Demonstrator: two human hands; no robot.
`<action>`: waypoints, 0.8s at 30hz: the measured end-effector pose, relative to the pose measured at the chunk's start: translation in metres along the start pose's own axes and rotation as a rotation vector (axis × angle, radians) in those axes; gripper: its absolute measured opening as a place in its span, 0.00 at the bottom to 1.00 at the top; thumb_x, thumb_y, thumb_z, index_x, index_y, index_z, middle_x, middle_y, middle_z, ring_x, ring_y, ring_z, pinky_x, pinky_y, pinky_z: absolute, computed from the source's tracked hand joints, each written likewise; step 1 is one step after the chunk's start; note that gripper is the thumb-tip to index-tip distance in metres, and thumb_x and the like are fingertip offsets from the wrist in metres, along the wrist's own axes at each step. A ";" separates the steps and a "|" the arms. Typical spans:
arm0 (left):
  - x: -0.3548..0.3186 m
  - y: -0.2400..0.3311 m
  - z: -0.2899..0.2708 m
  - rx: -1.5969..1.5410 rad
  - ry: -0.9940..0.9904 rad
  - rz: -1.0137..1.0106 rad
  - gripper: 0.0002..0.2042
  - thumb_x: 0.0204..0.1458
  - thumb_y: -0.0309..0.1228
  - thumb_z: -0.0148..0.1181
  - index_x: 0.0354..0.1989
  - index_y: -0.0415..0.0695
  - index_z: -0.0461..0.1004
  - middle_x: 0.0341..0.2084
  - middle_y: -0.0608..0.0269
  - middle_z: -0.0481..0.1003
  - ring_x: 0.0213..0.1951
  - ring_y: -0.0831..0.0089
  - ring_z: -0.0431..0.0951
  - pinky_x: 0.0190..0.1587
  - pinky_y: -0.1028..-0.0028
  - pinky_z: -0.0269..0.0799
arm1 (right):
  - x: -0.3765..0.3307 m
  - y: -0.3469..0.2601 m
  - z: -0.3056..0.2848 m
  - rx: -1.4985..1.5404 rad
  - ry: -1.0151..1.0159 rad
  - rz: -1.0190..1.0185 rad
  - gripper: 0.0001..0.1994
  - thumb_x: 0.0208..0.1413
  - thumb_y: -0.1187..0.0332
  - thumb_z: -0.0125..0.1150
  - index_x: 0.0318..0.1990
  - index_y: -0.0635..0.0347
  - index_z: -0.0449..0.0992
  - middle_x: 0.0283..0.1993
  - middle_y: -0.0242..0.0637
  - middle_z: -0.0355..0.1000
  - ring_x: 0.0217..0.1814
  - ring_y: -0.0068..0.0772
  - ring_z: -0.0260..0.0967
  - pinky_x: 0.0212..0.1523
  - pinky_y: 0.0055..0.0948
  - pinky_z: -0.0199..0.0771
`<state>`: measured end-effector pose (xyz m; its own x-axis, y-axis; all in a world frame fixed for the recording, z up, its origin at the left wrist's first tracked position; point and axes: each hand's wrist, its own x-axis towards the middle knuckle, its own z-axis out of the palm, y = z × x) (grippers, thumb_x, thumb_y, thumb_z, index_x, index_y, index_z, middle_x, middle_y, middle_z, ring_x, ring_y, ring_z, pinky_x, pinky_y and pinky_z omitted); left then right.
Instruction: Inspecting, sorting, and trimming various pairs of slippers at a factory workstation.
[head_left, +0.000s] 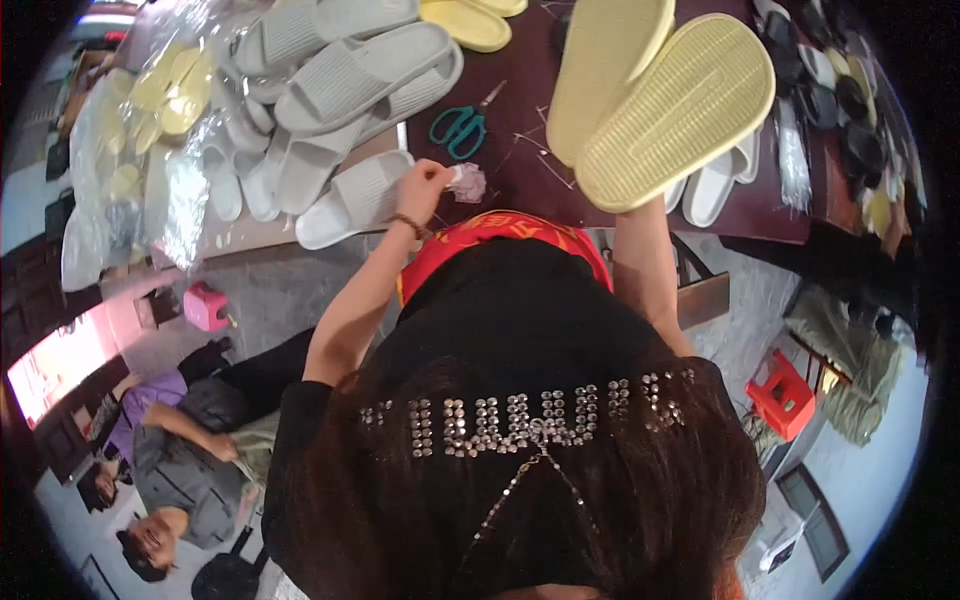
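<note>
Nearest the lens I logged a black top studded with small silver beads (520, 420), and above it a red cloth with yellow print (490, 235) at the table edge.

Item, left hand (425, 188): forearm reached up from the lower left, a beaded bracelet at the wrist. Fingers curled shut, pinching a small pinkish wad of cloth (468, 183) pressed against the dark table (520, 110), just beside a grey slipper (355, 200).

Item, right hand: forearm (645, 265) raised straight up. The hand itself was hidden behind the pair of pale yellow slippers (660, 100) it held up, soles toward me, so I could not tell how the fingers closed, only that the pair was lifted off the table.

Item, surroundings: green-handled scissors (458, 130) lay on the table between the two hands; more grey slippers (350, 70) were piled at upper left, beside bagged yellow ones in clear plastic (165, 130). A red stool (782, 395) stood on the floor at right.

Risks, as I judged them: the two yellow slippers overlapped loosely, and with a grip I could not see, one might slide free and drop onto the scissors or the floor. The pinched cloth was small; a shift of the wrist might smear it wide or nudge the grey slipper off the edge.
</note>
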<state>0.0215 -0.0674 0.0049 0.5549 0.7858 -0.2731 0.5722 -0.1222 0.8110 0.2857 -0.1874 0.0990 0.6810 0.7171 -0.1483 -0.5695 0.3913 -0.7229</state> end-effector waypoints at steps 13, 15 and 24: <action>-0.010 -0.014 0.011 0.392 0.063 0.308 0.15 0.40 0.38 0.57 0.34 0.44 0.66 0.27 0.56 0.71 0.31 0.57 0.71 0.32 0.64 0.66 | -0.040 0.007 0.004 -0.619 0.000 -0.093 0.19 0.53 0.65 0.43 0.51 0.64 0.61 0.52 0.43 0.61 0.51 0.36 0.61 0.48 0.32 0.63; -0.012 -0.017 0.012 0.382 0.076 0.452 0.16 0.41 0.38 0.57 0.36 0.44 0.66 0.27 0.56 0.71 0.30 0.57 0.71 0.32 0.64 0.66 | -0.034 0.006 0.002 -0.705 -0.007 -0.118 0.19 0.53 0.66 0.43 0.51 0.64 0.62 0.52 0.43 0.61 0.51 0.36 0.61 0.48 0.32 0.63; 0.041 0.028 0.003 -0.002 0.021 0.208 0.10 0.47 0.33 0.53 0.37 0.45 0.68 0.32 0.57 0.71 0.32 0.62 0.72 0.33 0.71 0.67 | 0.001 0.001 -0.003 -1.090 0.022 -0.313 0.17 0.52 0.70 0.42 0.49 0.66 0.63 0.52 0.45 0.61 0.51 0.36 0.61 0.47 0.30 0.64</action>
<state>0.0625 -0.0403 0.0151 0.6482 0.7562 -0.0888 0.4456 -0.2822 0.8496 0.2877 -0.1878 0.0962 0.7374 0.6612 0.1382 0.3242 -0.1670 -0.9311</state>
